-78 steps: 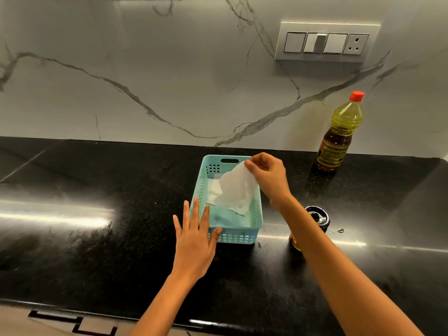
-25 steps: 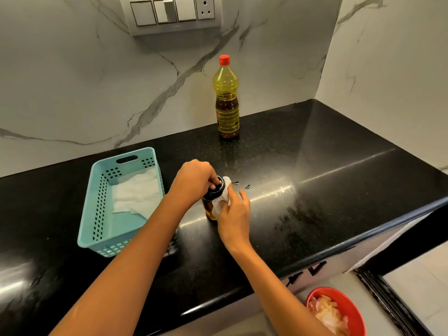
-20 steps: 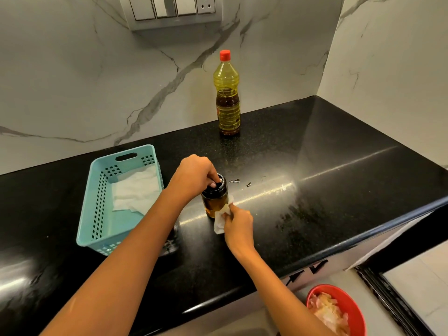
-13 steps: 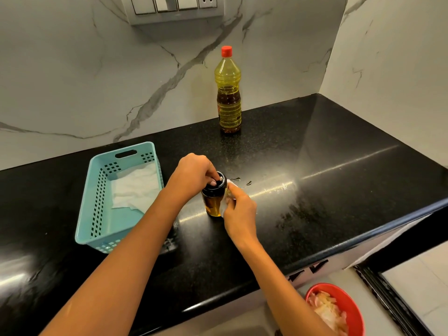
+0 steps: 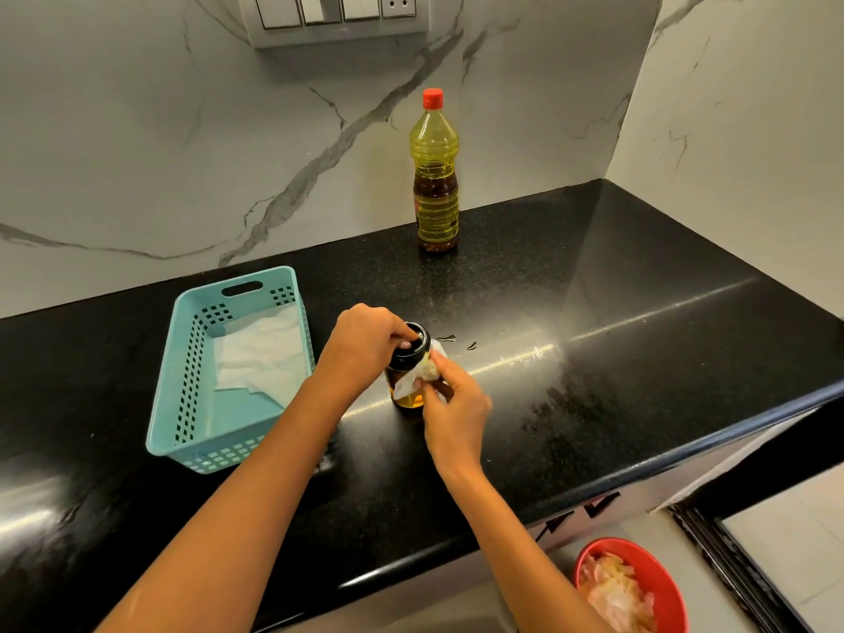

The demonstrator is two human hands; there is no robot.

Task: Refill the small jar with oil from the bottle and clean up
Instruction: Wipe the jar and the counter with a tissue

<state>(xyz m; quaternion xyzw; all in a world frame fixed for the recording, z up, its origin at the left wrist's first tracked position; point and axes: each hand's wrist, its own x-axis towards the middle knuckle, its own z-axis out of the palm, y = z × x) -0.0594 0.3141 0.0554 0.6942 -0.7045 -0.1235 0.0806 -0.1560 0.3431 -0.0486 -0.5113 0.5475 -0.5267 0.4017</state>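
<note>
Your left hand [image 5: 365,342] is curled downward over the black lid [image 5: 411,342] of the small jar [image 5: 408,372], the fingertips pressing on the top of the lid and gripping its rim; the hand is closed on the lid, not spread. Your right hand [image 5: 450,406] is pinched narrow around a crumpled white tissue [image 5: 418,376], pressing it flat against the near right side of the jar's glass wall, just beneath the lid. The jar stands upright on the black countertop [image 5: 616,381], near its middle, with amber oil visible through the lower part of the glass.

Just beyond the jar to the right, a few small drops of spilled oil [image 5: 456,344] lie on the countertop, apart from the tissue. The oil bottle [image 5: 435,175], capped in red and upright, stands well behind the jar, close to the marble wall [image 5: 137,130]. To the left of your left forearm sits a light blue perforated basket [image 5: 182,381], holding a flat white tissue sheet [image 5: 262,354] in its far half; the basket's right wall runs just beside your left wrist. A switch panel [image 5: 338,13] is mounted on the wall above. Below the counter edge, at lower right, a red bin [image 5: 671,582] holds crumpled pale scraps. Both forearms cross the near counter and hide part of its surface.
</note>
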